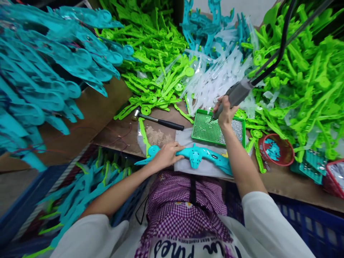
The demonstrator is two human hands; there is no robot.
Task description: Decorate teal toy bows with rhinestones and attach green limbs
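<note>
A curved turquoise plastic toy part (195, 156) with a raised piece at its middle lies across a pale cloth at the table's front edge. My left hand (169, 154) grips its left arm, fingers curled over it. Above a green perforated tray (204, 132), my right hand (227, 110) is closed around a grey electric screwdriver (238, 96) with a cable running up to the right. The screwdriver's tip points down at the tray's left half. Small silvery screws (236, 129) lie in the tray's right side, partly behind my right forearm.
A hammer (161, 122) lies left of the tray. Heaps of lime-green parts (158, 71) and clear plastic pieces (215, 79) fill the back. Turquoise parts (53, 61) are piled at left. A red basket (276, 149) with small blue pieces stands at right. Blue crates (309, 222) sit below.
</note>
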